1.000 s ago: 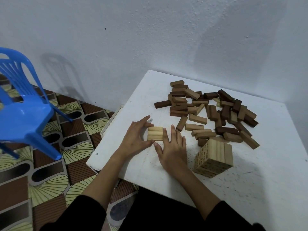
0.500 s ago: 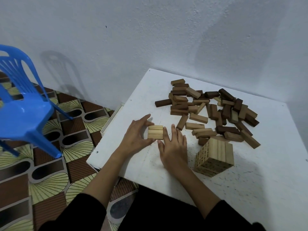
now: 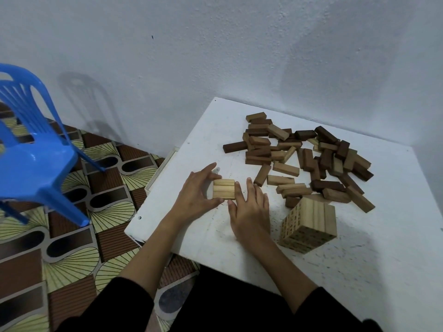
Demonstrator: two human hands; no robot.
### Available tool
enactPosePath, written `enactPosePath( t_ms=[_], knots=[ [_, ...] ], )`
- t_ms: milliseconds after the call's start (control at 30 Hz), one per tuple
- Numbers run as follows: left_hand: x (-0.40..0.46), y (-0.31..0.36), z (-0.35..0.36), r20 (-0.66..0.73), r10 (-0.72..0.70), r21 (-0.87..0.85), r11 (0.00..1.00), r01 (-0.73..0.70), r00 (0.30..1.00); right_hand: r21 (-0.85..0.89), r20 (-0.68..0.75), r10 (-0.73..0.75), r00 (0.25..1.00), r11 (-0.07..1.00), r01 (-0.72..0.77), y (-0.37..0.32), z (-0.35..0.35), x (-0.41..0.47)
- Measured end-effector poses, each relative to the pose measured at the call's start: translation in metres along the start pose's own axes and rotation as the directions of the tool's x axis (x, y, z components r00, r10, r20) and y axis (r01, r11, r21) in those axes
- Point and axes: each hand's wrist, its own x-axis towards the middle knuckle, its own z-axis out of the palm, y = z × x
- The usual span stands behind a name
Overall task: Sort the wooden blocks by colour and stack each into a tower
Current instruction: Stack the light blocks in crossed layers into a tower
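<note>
Little has moved since the earlier frames: both hands stay pressed to the same small block layer, the right index finger now resting closer along its edge. Far left, a blue plastic chair stands on patterned floor. On the white table, the left hand cups the left side of three pale blocks lying side by side, thumb and fingers curved around them. The right hand lies flat, fingers straight, touching their right edge. Further right stands a pale block tower, with a loose pile of mixed brown blocks behind it.
</note>
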Motion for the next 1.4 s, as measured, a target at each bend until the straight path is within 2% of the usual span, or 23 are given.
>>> enactPosePath(
  t_ms=[400,567,667,767,833,900,1067,1233,1400],
  knots=[
    [-0.002,0.001,-0.003,-0.006,0.036,-0.029,0.999,-0.036,0.999,-0.004,0.056,0.002,0.998,1.000,-0.002,0.000,-0.004,-0.001],
    [-0.002,0.003,-0.003,0.008,0.000,-0.037,0.999,0.000,1.000,0.024,0.095,0.009,0.995,1.000,-0.012,-0.001,-0.007,0.001],
    [-0.001,0.009,-0.010,0.029,-0.042,-0.088,0.995,0.044,0.999,0.072,0.111,0.039,0.993,0.996,-0.047,-0.007,-0.019,0.004],
    [-0.001,0.022,-0.022,0.003,-0.055,-0.182,0.982,0.055,0.998,0.315,0.133,0.007,0.991,0.948,-0.049,-0.016,-0.041,0.012],
    [0.001,0.030,-0.033,-0.047,-0.014,-0.273,0.962,0.000,0.999,0.480,0.063,-0.017,0.998,0.877,-0.016,-0.028,-0.064,0.017],
    [0.002,0.044,-0.046,-0.087,0.053,-0.312,0.947,-0.078,0.995,0.572,-0.023,-0.031,0.999,0.820,0.038,-0.039,-0.087,0.017],
    [-0.006,0.098,-0.066,-0.149,0.232,-0.408,0.871,-0.273,0.961,0.642,-0.164,-0.027,0.986,0.756,0.128,-0.033,-0.156,0.006],
    [-0.010,0.132,-0.063,-0.072,0.316,-0.428,0.847,-0.315,0.946,0.758,-0.027,-0.132,0.991,0.644,0.106,0.006,-0.200,0.002],
    [-0.009,0.162,-0.028,0.064,0.406,-0.440,0.831,-0.340,0.911,0.697,0.033,-0.116,0.993,0.714,0.060,0.062,-0.213,-0.012]
  ],
)
